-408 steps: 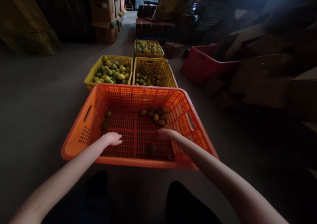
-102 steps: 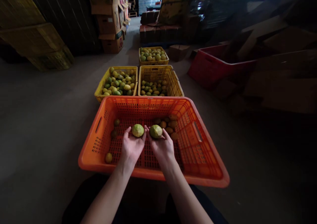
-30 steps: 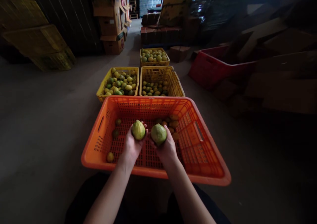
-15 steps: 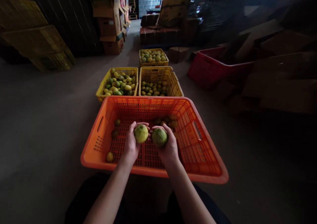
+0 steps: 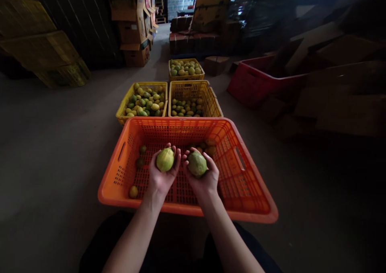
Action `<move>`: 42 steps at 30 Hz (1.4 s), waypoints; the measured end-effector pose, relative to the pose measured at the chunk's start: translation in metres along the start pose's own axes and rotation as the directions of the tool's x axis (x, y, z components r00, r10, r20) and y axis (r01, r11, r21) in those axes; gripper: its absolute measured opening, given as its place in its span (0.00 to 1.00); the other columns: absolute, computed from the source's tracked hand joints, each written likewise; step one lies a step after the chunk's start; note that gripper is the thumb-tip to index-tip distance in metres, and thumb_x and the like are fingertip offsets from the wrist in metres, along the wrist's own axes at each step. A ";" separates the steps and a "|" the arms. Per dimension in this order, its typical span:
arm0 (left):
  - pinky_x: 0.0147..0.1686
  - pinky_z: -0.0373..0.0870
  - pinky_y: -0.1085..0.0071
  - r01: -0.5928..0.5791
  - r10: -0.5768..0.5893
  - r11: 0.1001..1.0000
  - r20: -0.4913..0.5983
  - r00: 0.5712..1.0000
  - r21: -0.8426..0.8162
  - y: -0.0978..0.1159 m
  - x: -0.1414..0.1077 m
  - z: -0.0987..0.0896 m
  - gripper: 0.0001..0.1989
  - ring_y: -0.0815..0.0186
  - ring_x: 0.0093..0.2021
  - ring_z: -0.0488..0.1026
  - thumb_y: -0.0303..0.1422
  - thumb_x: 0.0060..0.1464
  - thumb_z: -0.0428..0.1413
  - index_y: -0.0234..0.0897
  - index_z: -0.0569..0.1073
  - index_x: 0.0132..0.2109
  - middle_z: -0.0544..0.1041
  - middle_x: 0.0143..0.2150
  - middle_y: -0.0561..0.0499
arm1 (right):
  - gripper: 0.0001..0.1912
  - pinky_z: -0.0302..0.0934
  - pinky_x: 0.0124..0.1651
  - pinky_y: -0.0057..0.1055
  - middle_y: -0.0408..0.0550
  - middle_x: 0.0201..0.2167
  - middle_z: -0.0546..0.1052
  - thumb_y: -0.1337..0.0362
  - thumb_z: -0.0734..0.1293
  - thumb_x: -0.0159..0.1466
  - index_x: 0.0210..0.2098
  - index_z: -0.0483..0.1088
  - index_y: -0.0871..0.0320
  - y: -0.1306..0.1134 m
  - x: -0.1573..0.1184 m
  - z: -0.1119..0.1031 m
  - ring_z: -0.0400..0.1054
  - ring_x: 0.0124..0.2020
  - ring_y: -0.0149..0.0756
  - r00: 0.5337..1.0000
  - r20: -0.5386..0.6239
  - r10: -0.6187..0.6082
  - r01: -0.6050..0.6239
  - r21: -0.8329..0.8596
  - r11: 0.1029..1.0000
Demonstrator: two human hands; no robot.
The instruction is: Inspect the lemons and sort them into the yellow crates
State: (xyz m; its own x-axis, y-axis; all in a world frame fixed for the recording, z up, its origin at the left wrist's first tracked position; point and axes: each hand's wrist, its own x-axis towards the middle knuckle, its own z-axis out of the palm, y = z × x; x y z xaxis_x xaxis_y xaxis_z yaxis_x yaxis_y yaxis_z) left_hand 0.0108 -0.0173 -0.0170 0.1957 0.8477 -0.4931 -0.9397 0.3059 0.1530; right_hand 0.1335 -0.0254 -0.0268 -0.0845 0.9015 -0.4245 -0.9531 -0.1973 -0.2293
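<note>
Palm up over the orange crate (image 5: 187, 210), my left hand (image 5: 159, 180) cradles a yellow-green round fruit (image 5: 165, 160), its fingers curled around the far side. A darker green fruit (image 5: 197, 164) rests in my right hand (image 5: 208, 180), also palm up, with the thumb along its side. A small gap separates the two hands. Inside the crate, a yellowish fruit (image 5: 133, 191) lies near the front left corner. Two dark fruits (image 5: 140, 162) sit farther back on that side. Several more fruits (image 5: 209, 147) are gathered behind my right hand, partly hidden by it.
Beyond the orange crate stand a yellow crate (image 5: 120, 113) heaped with fruit, a partly filled yellow crate (image 5: 215, 104) and a farther yellow crate (image 5: 187, 78). A red bin (image 5: 250, 84) is on the right. Stacked cartons (image 5: 131, 31) rise at the back left.
Both hands have rolled from facing each other to palm up and moved slightly apart. The fruits have turned with them, the left one showing more of its side.
</note>
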 end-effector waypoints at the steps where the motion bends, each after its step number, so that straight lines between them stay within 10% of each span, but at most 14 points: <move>1: 0.44 0.78 0.67 -0.011 0.012 0.999 0.009 1.000 -0.048 -0.001 0.002 -0.001 0.16 0.62 0.44 0.79 0.29 0.58 0.48 0.35 0.77 0.49 0.81 0.39 0.45 | 0.11 0.72 0.30 0.27 0.52 0.32 0.81 0.65 0.67 0.56 0.37 0.76 0.62 0.001 0.001 0.000 0.76 0.32 0.37 1.000 -0.014 -0.005 0.005 0.011 1.000; 42: 0.44 0.75 0.67 0.029 -0.035 0.994 -0.063 0.997 -0.101 -0.005 0.007 -0.004 0.15 0.66 0.38 0.78 0.28 0.58 0.48 0.38 0.80 0.41 0.81 0.37 0.50 | 0.10 0.70 0.27 0.27 0.48 0.30 0.81 0.65 0.63 0.58 0.35 0.76 0.58 0.008 0.003 0.004 0.74 0.29 0.35 0.992 -0.123 0.008 0.001 0.067 0.998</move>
State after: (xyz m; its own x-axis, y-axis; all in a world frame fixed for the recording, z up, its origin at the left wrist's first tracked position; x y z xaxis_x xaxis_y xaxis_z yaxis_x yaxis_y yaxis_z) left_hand 0.0152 -0.0145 -0.0250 0.2105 0.8077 -0.5508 -0.9573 0.2846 0.0515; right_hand 0.1245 -0.0224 -0.0268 -0.0554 0.8455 -0.5310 -0.9705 -0.1707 -0.1705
